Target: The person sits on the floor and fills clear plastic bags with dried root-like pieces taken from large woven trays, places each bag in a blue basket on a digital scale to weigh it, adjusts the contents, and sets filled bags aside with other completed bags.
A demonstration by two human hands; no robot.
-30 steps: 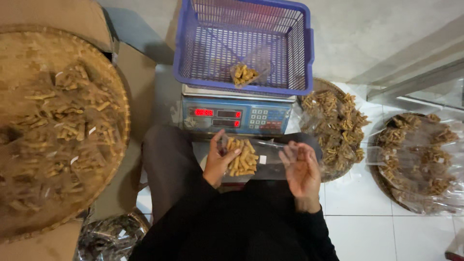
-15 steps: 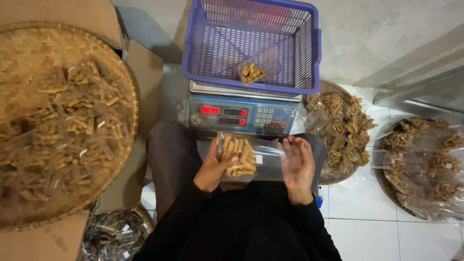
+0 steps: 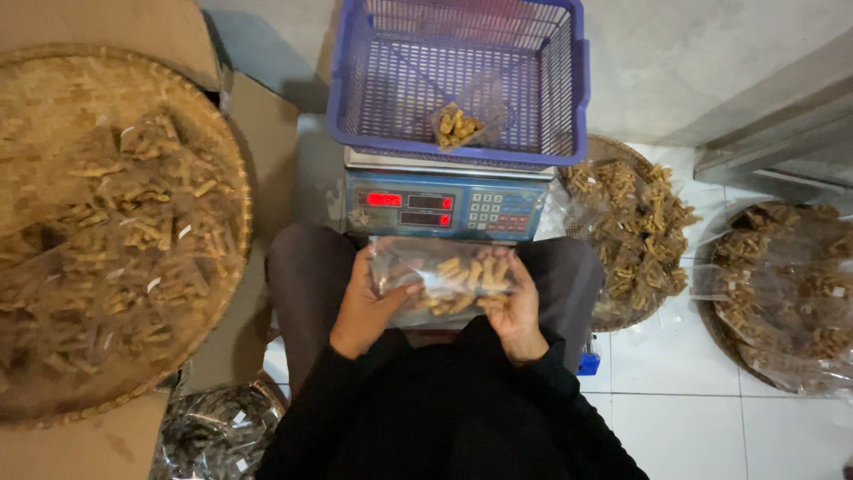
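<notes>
Both hands hold one clear plastic bag of snack sticks (image 3: 453, 280) over the lap, just below the front of the digital scale (image 3: 444, 204). Left hand (image 3: 369, 307): fingers curled around the bag's left end, thumb on top, pinching the film. Right hand (image 3: 515, 307): fingers closed over the right end, pressing film and sticks together

Surroundings, largest first: big woven tray (image 3: 115, 231) at the left, heaped with similar filled bags; a plastic-covered tray of sticks (image 3: 782, 284) at the far right; another heap of sticks under clear film (image 3: 635, 227) beside the scale; purple plastic basket (image 3: 458, 76) sitting on the scale's platform, with one small filled bag (image 3: 458, 124) inside; grey trousered knees either side of the held bag; white tiled floor (image 3: 675, 418)

Handling, judged: bag looks light; film thin, soft and probably slippery; contents brittle, likely to snap if squeezed hard. Best hold appears to be at the two ends, gripping film rather than sticks, with support from beneath. Whether the mouth is sealed cannot be told

Orientation: bag's long axis runs left to right, roughly parallel to the scale's front edge. Sticks inside lie mostly crosswise to it, pointing towards and away from the body, bunched at centre and right. Which end is the opening is not visible
</notes>
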